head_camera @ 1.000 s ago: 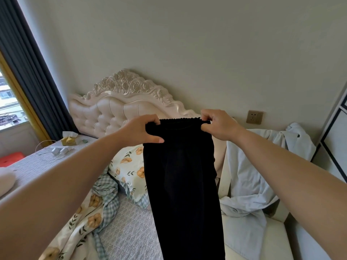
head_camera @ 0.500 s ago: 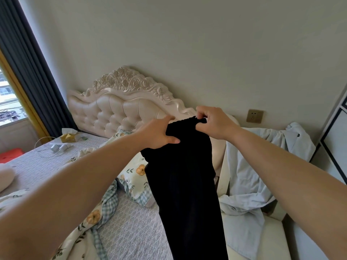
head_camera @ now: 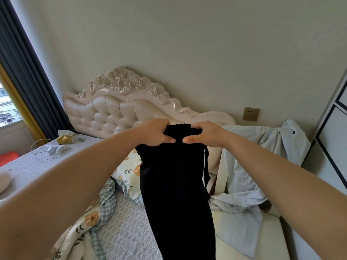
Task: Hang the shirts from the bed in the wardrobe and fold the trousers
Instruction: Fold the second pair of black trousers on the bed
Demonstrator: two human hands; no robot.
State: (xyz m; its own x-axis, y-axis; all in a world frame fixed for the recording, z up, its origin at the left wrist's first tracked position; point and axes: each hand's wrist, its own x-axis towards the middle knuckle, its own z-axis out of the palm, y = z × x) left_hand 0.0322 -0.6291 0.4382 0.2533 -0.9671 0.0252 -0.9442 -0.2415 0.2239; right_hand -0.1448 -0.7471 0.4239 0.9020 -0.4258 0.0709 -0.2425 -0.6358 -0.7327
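Note:
Black trousers (head_camera: 176, 188) hang straight down in front of me over the bed (head_camera: 122, 233). My left hand (head_camera: 154, 134) and my right hand (head_camera: 206, 133) both grip the bunched waistband, thumbs almost touching at the middle. A thin black drawstring dangles at the trousers' right side. A pale blue shirt (head_camera: 249, 175) lies crumpled over a cream seat to the right of the bed. The trousers' lower ends run out of view at the bottom.
A tufted cream headboard (head_camera: 116, 111) stands against the wall. A floral quilt (head_camera: 88, 222) and pillow (head_camera: 129, 171) lie on the bed. A tissue box (head_camera: 64, 138) and chargers sit far left. A white cabinet (head_camera: 334, 139) stands at right, a dark curtain (head_camera: 28, 76) at left.
My two hands have come together along the waistband, bunching it narrower, and the trousers have dropped slightly lower in view. A drawstring now hangs free at the right.

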